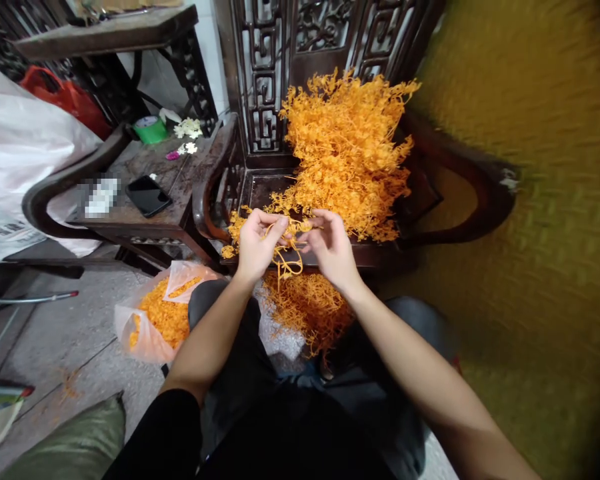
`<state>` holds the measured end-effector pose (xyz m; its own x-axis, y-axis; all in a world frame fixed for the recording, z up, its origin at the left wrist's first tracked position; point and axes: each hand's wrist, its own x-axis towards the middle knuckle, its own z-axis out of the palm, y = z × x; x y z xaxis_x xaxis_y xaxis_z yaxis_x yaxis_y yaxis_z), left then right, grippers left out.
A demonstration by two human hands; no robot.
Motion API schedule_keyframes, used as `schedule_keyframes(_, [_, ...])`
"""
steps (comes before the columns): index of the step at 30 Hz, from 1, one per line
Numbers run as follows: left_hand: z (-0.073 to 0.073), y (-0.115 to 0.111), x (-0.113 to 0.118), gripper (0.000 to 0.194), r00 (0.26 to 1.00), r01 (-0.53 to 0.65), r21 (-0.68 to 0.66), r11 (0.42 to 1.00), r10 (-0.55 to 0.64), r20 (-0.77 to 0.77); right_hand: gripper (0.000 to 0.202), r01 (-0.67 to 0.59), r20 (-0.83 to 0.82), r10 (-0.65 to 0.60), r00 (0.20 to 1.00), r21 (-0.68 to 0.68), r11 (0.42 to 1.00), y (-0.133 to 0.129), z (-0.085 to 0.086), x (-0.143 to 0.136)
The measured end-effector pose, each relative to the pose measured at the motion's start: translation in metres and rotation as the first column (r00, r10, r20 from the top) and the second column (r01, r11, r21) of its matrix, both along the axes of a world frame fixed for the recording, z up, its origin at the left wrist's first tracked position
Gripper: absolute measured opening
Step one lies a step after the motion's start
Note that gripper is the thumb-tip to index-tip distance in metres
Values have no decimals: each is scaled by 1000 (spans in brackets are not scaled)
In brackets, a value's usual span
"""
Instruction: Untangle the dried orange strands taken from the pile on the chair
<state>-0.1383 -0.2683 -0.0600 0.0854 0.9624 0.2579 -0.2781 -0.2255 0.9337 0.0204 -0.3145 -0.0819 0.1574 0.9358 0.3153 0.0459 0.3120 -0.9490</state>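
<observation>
The left hand (257,241) and right hand (331,247) are pinching an orange sprig (286,257) between them, fingertips partly hiding it, before the orange heap (347,150) that is covering the chair seat (260,187); the right side is blurring out

Tangled orange sprig (284,257), dangling between hands

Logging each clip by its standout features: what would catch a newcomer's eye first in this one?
A big heap of bright orange plastic sprigs fills the seat of a dark carved wooden chair at centre. In front of it, the left hand and right hand pinch one orange strand between them. Lower left on the floor, an open plastic bag holds more orange pieces.
</observation>
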Motion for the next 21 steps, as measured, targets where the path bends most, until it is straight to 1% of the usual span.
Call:
schedule_keyframes(1, [0, -5, 6, 36, 1000, 23, 1, 1000, -23, -20, 40, 16, 6, -16, 1000, 9, 1000, -6, 7, -1])
schedule_keyframes(3, [-2, -14, 15, 35, 997, 44, -4, 999, -44, -65, 26, 93, 61, -95, 994, 33, 995, -15, 15, 0])
schedule_keyframes(4, [-2, -17, 19, 34, 996, 47, -12, 999, -48, -78, 18, 134, 80, -137, 987, 45, 990, -17, 16, 4])
schedule_keyframes(6, [-2, -19, 23, 35, 998, 16, -36, 999, -18, -60, 14, 220, 47, -223, 974, 60, 974, -18, 15, 19])
schedule_keyframes(7, [-2, -17, 23, 36, 999, -24, -57, 998, 22, -30, 15, 289, -14, -289, 957, 70, 955, -18, 14, 29])
schedule_keyframes(8, [0, -15, 22, 37, 997, -74, -83, 994, 75, 8, 17, 373, -100, -364, 926, 82, 924, -17, 13, 41])
schedule_keyframes(9, [2, -13, 21, 38, 990, -129, -117, 985, 135, 44, 19, 460, -193, -438, 878, 88, 884, -16, 12, 54])
schedule_keyframes(10, [4, -10, 19, 39, 982, -160, -153, 975, 172, 72, 20, 554, -291, -509, 810, 96, 827, -16, 12, 66])
schedule_keyframes(11, [6, -9, 18, 39, 980, -156, -188, 970, 176, 94, 22, 592, -346, -530, 774, 100, 800, -16, 12, 77])
schedule_keyframes(12, [8, -8, 19, 40, 986, -110, -222, 969, 135, 101, 22, 577, -347, -516, 783, 94, 812, -18, 13, 84])
schedule_keyframes(13, [9, -9, 22, 42, 992, -41, -253, 967, 69, 103, 23, 508, -304, -463, 833, 86, 857, -21, 14, 88])
schedule_keyframes(15, [9, -13, 31, 45, 993, 99, -305, 947, -73, 95, 22, 289, -165, -271, 948, 92, 953, -28, 19, 85])
schedule_keyframes(16, [9, -15, 36, 47, 989, 142, -321, 936, -119, 90, 22, 180, -89, -171, 981, 105, 978, -32, 22, 80])
schedule_keyframes(17, [8, -18, 42, 49, 986, 164, -331, 929, -144, 85, 21, 96, -24, -94, 995, 123, 988, -35, 24, 75])
schedule_keyframes(18, [7, -20, 46, 49, 985, 172, -335, 926, -154, 79, 20, 39, 22, -43, 999, 136, 990, -37, 25, 69])
schedule_keyframes(19, [6, -21, 51, 50, 985, 172, -333, 927, -155, 75, 19, 10, 44, -17, 999, 138, 990, -38, 26, 65])
schedule_keyframes(21, [4, -22, 57, 49, 983, 185, -318, 930, -173, 64, 18, 1, 17, -3, 1000, 106, 994, -38, 25, 60])
